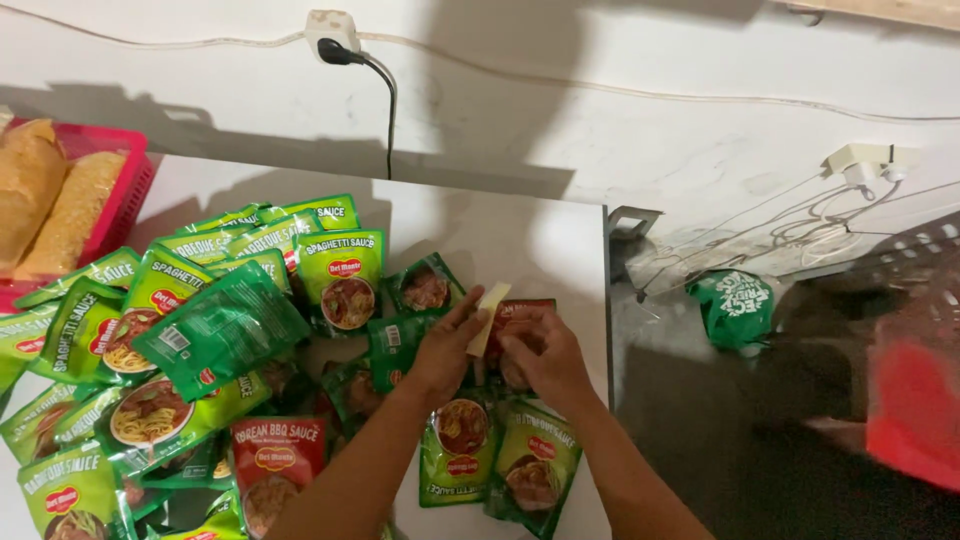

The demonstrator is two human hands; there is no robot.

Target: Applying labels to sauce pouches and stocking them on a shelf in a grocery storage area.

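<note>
Red sauce pouch (520,312), flat on the white table (500,235), near the right edge, mostly hidden under two hands. Left hand (445,345) pinching a small pale yellow strip (488,318) between thumb and fingers, fingers closed tight on it. Right hand (540,355) resting on the red pouch, fingers curled together and pressing down on it. Strip standing tilted, just over the pouch's top left corner.

Lots of green sauce pouches (225,330) heaped all over the left part of the table (some face up, some face down, some lying on top of others). Pictures of noodles and red sauce on the fronts. Two more green pouches (500,465) side by side right below the hands, close to the wrists. Another red pouch (275,470) low in the pile, near the left forearm.

Pink basket (125,195) at the far left corner, holding long golden bread packs (50,195) (wrapped in clear bags, leaning side by side).

Black plug and cable (375,85) hanging on the white wall above the table. Green bag (735,305) lying on the dark floor to the right of the table, well apart from the hands. Blurry red thing (915,410) at the far right, too fuzzy to tell.
</note>
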